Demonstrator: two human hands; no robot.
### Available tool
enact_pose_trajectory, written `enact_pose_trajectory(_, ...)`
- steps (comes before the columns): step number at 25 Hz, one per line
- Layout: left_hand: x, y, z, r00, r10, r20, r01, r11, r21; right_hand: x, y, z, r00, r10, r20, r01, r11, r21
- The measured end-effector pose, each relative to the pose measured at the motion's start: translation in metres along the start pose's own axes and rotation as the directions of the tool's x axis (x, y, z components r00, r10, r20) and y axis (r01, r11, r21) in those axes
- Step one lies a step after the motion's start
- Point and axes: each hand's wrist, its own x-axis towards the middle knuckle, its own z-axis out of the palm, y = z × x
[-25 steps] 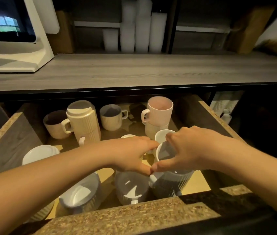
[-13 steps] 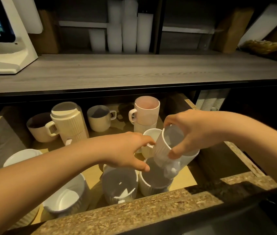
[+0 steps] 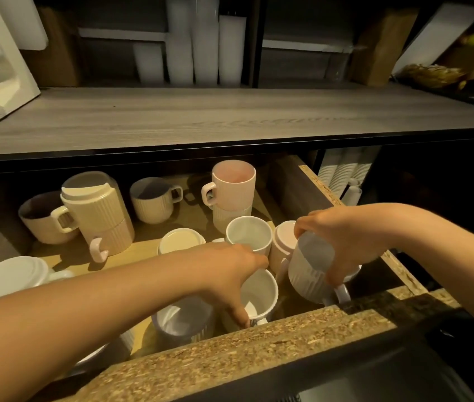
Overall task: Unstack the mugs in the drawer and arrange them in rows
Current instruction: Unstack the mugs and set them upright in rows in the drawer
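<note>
Close behind the front edge of the drawer [image 3: 259, 340], the left grip [image 3: 235, 282] clasps a white mug [image 3: 261, 293] by its rim; the right grip [image 3: 348, 239] holds a tilted ribbed grey mug [image 3: 305, 274] just beside it. Farther back, a pink mug [image 3: 234, 184] sits stacked on another.

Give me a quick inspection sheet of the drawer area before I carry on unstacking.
Surface: open drawer, pale wood floor, chipboard rim.
Job's things: pink-topped stack and tan ribbed stack, two-high, at the back; single mugs around, some inverted.
Clutter: nothing seen.
Hands: right hand holds ribbed white mug, tilted, by the right wall; left hand grips plain white mug at the front.
Cables: nothing seen.
Surroundings: grey counter above; white cup stacks on the shelf behind; paper cups right of the drawer.
</note>
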Motion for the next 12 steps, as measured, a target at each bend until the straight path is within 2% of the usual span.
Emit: enact_pose_trajectory(12, 0.014, -0.003, 0.000, 1.000, 0.025, -0.018, -0.026, 0.999, -0.047, -0.001, 0.003, 0.013, 0.995, -0.037, -0.091, 0.033, 0.999, -0.042)
